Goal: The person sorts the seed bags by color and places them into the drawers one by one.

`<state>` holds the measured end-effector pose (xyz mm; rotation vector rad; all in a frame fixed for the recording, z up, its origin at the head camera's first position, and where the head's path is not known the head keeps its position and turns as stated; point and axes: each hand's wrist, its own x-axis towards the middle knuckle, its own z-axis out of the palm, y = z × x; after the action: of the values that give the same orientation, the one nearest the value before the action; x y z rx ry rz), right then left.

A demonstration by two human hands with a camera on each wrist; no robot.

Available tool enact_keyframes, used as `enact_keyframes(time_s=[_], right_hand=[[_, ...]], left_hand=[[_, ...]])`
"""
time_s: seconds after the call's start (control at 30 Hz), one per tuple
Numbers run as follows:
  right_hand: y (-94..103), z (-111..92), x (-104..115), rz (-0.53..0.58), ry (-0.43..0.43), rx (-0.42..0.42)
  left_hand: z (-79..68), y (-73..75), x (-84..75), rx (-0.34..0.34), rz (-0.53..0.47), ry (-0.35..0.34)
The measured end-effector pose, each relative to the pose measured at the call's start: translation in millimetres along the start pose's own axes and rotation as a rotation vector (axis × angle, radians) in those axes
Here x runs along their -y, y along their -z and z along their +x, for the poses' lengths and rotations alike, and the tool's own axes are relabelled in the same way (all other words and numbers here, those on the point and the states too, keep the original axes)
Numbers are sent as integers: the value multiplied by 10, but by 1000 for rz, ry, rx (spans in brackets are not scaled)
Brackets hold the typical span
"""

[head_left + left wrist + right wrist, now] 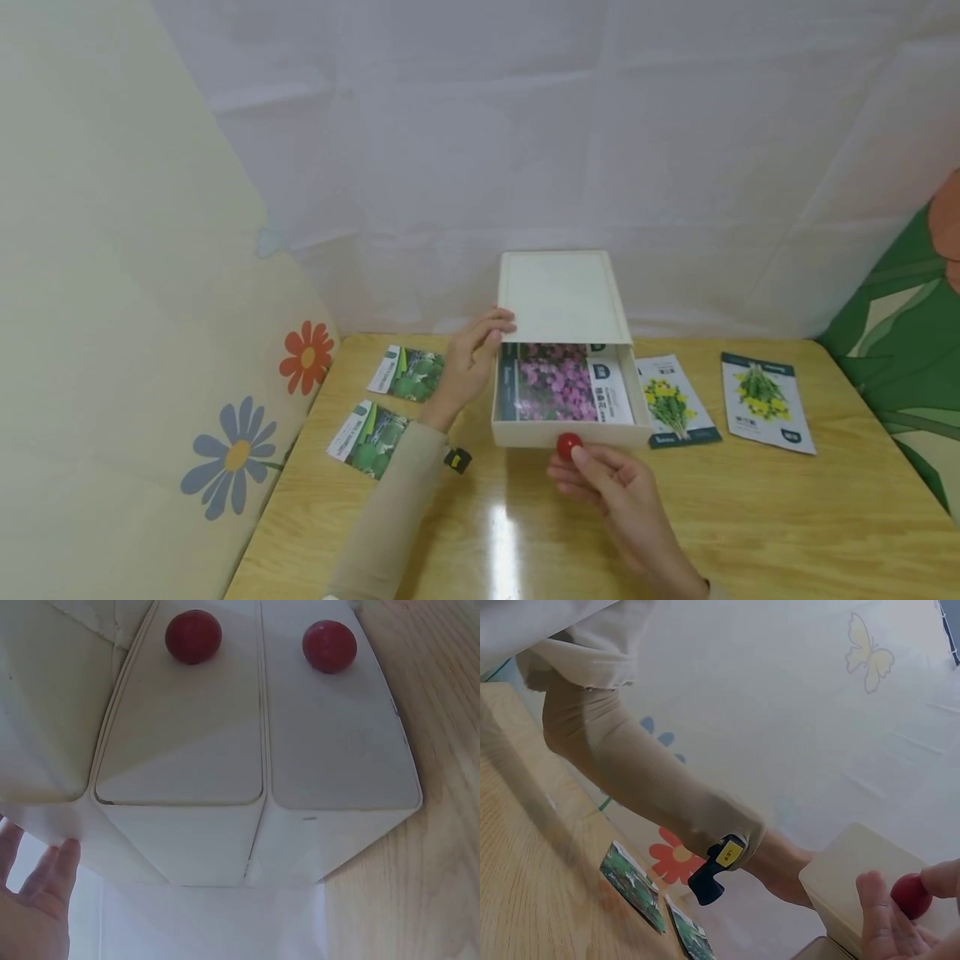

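Note:
A white drawer cabinet point(562, 292) stands at the back of the table, its top drawer point(525, 435) pulled out toward me. Inside lies a seed packet point(555, 383) with pink flowers, overlapping others. My right hand point(622, 500) pinches the drawer's red knob point(569, 447) between thumb and fingers, which the right wrist view also shows. At the cabinet's upper left edge, my left hand point(468, 358) rests with extended fingers touching it. Two lower drawers with red knobs point(193, 636) point(329, 646) are closed in the left wrist view.
Two green-pictured packets point(414, 372) point(371, 442) lie on the table left of the cabinet. To its right are two yellow-flower packets point(677, 404) point(768, 404). A white cloth point(480, 150) hangs behind the wooden table point(750, 533), and a flower-printed panel point(135, 292) borders its left side.

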<state>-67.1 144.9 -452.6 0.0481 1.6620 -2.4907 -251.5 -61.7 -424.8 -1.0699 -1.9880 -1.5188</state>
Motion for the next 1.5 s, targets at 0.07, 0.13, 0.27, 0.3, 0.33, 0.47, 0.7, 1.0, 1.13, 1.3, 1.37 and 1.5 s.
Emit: enact_keyframes(time_s=[0.07, 0.13, 0.27, 0.3, 0.33, 0.47, 0.7, 1.0, 1.13, 1.3, 1.37, 1.5], right_hand=[[3, 15, 9, 1, 11, 11], [11, 33, 9, 5, 21, 17], [26, 62, 1, 14, 43, 38], [29, 69, -2, 16, 47, 42], [29, 74, -1, 18, 47, 43], [30, 96, 13, 21, 33, 30], [39, 176, 39, 1, 28, -12], [62, 316, 44, -29, 61, 6], [77, 366, 46, -24, 73, 24], [89, 418, 49, -28, 64, 23], [94, 439, 49, -27, 64, 28], [105, 476, 53, -13, 64, 37]], left_hand=[[-16, -2, 84, 3, 31, -19], [-37, -3, 174, 11, 50, -26], [-76, -15, 312, 18, 81, -50], [-79, -19, 314, 15, 84, -55], [-78, -25, 304, 12, 83, -60], [-30, -30, 200, 3, 62, -101], [66, 6, -39, 3, 64, -155], [52, 18, -13, 5, 87, -141], [67, 22, -51, 0, 64, -144], [62, 24, -47, -2, 69, -134], [60, 23, -45, -2, 72, -130], [68, 15, -43, 0, 80, -131]])
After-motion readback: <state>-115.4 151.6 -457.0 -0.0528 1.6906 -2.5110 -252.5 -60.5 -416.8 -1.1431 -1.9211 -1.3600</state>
